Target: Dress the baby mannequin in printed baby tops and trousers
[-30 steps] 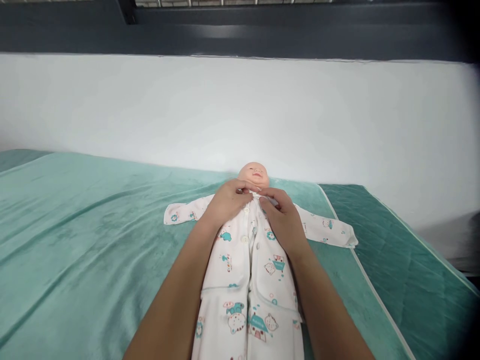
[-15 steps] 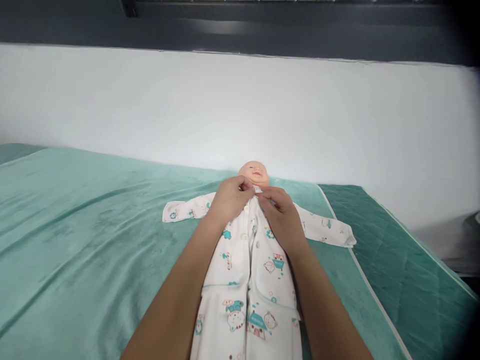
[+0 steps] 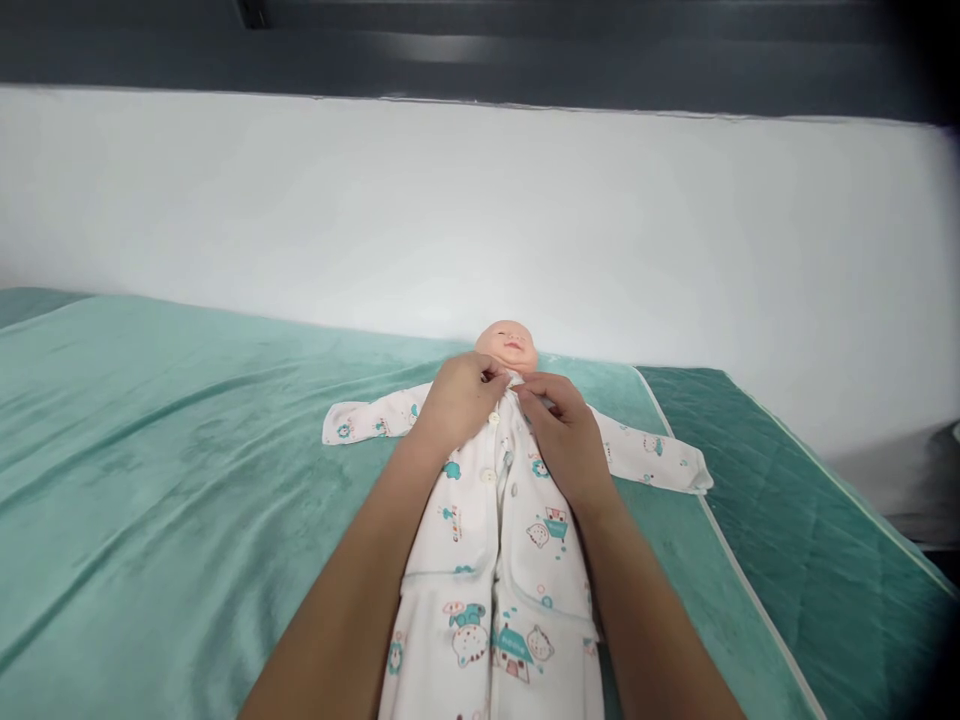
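A baby doll [image 3: 508,340] lies on its back, dressed in a white printed baby jacket [image 3: 459,510] with its sleeves spread to both sides. White printed trousers [image 3: 442,650] cover the legs below. At the collar, my left hand [image 3: 463,395] pinches the jacket's edge, thumb and forefinger together. Close beside it, my right hand [image 3: 559,415] grips the other edge of the collar with its fingertips. The top fastening is hidden between the fingers. Down the front, two buttons show on the left edge, and the two front edges lie apart there.
A light green blanket [image 3: 187,480] with soft folds covers the bed. At the right lies a darker green quilted cover [image 3: 795,500]. Behind the doll's head rises a white wall [image 3: 480,220], with a dark metal frame [image 3: 525,60] across the top.
Both hands stay at the collar, with almost no movement of the fingers. The view has shifted very slightly.
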A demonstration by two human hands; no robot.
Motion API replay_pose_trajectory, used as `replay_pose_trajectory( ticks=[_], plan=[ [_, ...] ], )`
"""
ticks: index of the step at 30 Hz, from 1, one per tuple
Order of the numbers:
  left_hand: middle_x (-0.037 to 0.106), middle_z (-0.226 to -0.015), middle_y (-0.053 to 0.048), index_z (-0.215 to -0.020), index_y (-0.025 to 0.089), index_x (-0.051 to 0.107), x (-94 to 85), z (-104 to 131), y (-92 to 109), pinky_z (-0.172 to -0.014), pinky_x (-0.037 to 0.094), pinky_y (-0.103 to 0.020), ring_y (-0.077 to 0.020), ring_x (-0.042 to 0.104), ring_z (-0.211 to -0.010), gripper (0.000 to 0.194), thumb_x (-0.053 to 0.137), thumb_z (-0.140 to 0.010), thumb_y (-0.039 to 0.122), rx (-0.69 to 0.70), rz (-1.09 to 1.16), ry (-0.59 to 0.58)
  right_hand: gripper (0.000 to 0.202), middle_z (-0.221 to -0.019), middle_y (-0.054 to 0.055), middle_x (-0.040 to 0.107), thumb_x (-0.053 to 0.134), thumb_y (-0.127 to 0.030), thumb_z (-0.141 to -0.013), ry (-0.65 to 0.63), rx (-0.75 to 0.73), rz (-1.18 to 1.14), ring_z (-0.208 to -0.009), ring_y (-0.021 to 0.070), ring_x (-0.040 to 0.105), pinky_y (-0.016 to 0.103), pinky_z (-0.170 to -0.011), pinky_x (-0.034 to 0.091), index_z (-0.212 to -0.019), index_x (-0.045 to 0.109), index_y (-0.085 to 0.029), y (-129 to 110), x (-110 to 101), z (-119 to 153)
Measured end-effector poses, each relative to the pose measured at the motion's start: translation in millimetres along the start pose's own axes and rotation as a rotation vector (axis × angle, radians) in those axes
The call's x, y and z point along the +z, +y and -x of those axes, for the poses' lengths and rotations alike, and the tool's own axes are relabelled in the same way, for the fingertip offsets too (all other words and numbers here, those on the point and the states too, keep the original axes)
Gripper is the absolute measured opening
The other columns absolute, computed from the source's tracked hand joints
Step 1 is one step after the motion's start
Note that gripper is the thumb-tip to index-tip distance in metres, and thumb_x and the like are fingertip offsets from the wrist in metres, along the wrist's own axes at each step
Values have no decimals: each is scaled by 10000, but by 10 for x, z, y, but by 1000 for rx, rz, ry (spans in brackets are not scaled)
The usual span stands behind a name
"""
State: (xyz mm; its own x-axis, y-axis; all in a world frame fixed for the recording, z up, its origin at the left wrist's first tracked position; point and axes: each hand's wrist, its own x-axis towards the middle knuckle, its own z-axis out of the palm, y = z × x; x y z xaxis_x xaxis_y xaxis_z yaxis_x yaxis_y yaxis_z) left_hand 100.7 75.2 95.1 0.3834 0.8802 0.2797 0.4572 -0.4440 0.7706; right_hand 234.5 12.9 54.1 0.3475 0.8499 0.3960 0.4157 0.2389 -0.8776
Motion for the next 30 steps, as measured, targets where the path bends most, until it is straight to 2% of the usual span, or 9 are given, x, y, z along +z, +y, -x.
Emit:
replay_pose_trajectory(
  ticks=[5, 13, 16, 21, 25, 30],
  plan=[
    [619, -695, 7, -734, 185, 623, -3, -24, -38, -625, 378, -274, -144, 518, -644, 206, 565, -840, 352, -131, 128, -14, 155, -1171, 10, 664, 570, -309, -871, -20, 21, 11, -1128, 237, 569, 414, -972, 422, -827, 716, -280, -24, -12, -1],
    [682, -821, -4, -812, 187, 670, -3, -3, -21, -667, 401, -262, -141, 563, -722, 192, 598, -833, 363, -75, 192, -22, 182, -1175, 4, 673, 568, -299, -883, -18, 28, 14, -1139, 235, 570, 423, -984, 425, -890, 750, -292, -54, -17, 8],
    [659, -767, 5, -788, 197, 670, 1, 4, -3, -618, 380, -265, -137, 537, -664, 180, 593, -831, 354, -95, 135, -28, 169, -1165, 1, 672, 568, -282, -883, -16, 22, -1, -1142, 222, 565, 414, -990, 420, -860, 736, -281, -46, -13, 11],
    [636, -761, -1, -739, 190, 637, 10, -17, 3, -628, 362, -278, -142, 521, -675, 200, 548, -864, 318, -29, 1, -4, 152, -1159, -3, 668, 574, -277, -879, -14, 15, -9, -1122, 207, 578, 403, -998, 415, -842, 722, -274, -37, -10, 11],
    [572, -670, 13, -754, 185, 601, 18, -44, -50, -594, 349, -272, -132, 474, -609, 212, 535, -874, 347, -100, 77, -35, 154, -1168, 2, 667, 580, -282, -874, -22, 23, 2, -1141, 216, 569, 405, -998, 418, -847, 732, -277, -52, -12, 10],
    [561, -675, 15, -756, 185, 573, 21, -55, -104, -560, 350, -261, -122, 469, -587, 198, 545, -854, 355, -164, 199, -56, 187, -1184, -5, 673, 577, -277, -872, -10, 50, 21, -1145, 228, 575, 418, -1014, 419, -902, 760, -294, -81, -18, 22]
  ],
)
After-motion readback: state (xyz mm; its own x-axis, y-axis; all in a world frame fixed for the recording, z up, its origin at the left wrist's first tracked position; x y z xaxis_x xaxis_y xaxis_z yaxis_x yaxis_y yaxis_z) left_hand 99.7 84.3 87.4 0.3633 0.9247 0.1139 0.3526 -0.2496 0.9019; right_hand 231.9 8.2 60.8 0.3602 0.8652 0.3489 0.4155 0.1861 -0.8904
